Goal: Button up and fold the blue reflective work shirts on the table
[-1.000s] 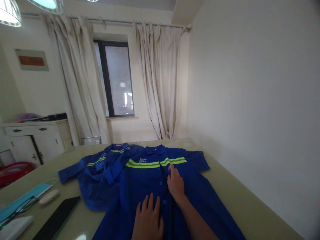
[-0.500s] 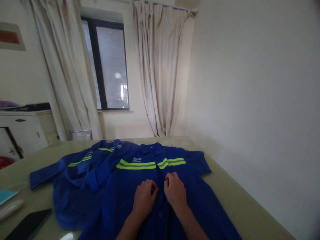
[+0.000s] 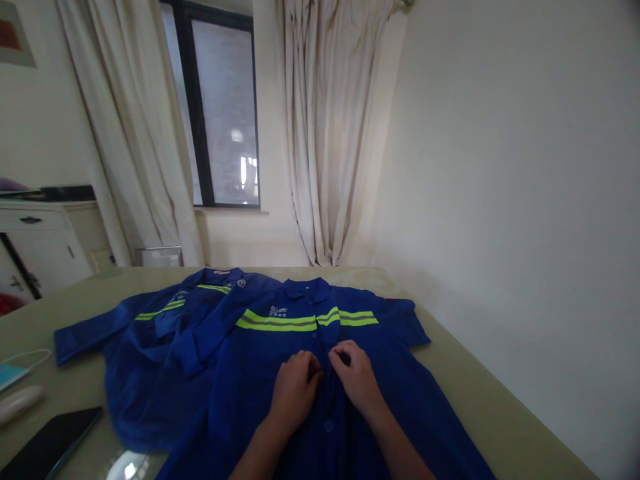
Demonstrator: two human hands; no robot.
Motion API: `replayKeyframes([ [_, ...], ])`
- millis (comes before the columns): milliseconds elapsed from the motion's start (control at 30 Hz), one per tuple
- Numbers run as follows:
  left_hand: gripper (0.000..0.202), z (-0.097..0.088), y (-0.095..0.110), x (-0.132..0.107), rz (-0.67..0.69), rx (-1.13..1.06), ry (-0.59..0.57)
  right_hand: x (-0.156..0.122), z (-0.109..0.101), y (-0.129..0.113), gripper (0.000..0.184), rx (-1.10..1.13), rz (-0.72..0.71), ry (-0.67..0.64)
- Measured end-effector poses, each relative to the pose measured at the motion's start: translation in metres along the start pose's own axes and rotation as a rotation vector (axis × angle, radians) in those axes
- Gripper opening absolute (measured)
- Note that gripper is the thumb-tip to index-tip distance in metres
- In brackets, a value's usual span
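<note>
A blue work jacket [image 3: 280,373] with yellow-green reflective stripes lies front up on the table, collar away from me. At its front placket, my left hand [image 3: 296,387] has fingers curled and pinched on the left edge of the cloth. Across the placket, my right hand [image 3: 356,373] pinches the other front edge between thumb and forefinger. Buttons show along the placket above and below my hands; whatever lies under my fingertips is hidden. Beside it on the left, partly overlapped, rests a second blue work jacket [image 3: 145,387] with similar stripes.
On the left of the table [image 3: 475,387] lie a dark phone [image 3: 50,443], a pale rounded object [image 3: 20,404] and a face mask [image 3: 13,375]. A shiny white object [image 3: 127,465] sits near the front. Walls, curtains and a white cabinet [image 3: 45,233] surround the table.
My view has tilted down slightly. The right front edge of the jacket has been lifted and folded near the stripe, with my right hand pinching it. My left hand stays by the placket.
</note>
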State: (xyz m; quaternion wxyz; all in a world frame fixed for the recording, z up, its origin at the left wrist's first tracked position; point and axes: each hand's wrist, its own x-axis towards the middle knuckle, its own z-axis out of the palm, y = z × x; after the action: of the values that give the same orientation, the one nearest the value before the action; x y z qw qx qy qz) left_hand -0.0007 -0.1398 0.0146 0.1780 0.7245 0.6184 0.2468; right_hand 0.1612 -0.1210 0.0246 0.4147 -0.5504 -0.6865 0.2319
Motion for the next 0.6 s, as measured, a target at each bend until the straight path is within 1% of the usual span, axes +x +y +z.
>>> replayKeyframes([
  [67, 0.017, 0.0, 0.002, -0.003, 0.03, 0.066, 0.018, -0.003, 0.004, -0.001, 0.012, -0.014, 0.016, -0.052],
  [133, 0.023, 0.0, 0.003, -0.006, 0.035, 0.122, 0.011, -0.007, 0.007, -0.004, 0.006, -0.101, 0.053, -0.086],
  [233, 0.027, -0.001, 0.005, -0.007, 0.031, 0.154, -0.02, -0.014, 0.008, -0.008, 0.009, -0.217, 0.107, -0.091],
  [333, 0.025, -0.002, 0.006, -0.006, 0.051, 0.13, -0.019, -0.018, 0.009, -0.011, 0.008, -0.266, 0.083, -0.082],
  [400, 0.023, -0.002, 0.006, -0.005, 0.057, 0.088, -0.007, -0.018, 0.012, -0.011, 0.01, -0.269, 0.052, -0.064],
  [467, 0.023, -0.002, 0.005, -0.005, 0.051, 0.038, 0.008, -0.016, 0.014, -0.01, 0.011, -0.237, 0.039, -0.047],
  [600, 0.023, -0.001, 0.003, -0.005, 0.054, -0.037, 0.034, -0.012, 0.017, -0.01, 0.004, -0.173, 0.04, -0.033],
])
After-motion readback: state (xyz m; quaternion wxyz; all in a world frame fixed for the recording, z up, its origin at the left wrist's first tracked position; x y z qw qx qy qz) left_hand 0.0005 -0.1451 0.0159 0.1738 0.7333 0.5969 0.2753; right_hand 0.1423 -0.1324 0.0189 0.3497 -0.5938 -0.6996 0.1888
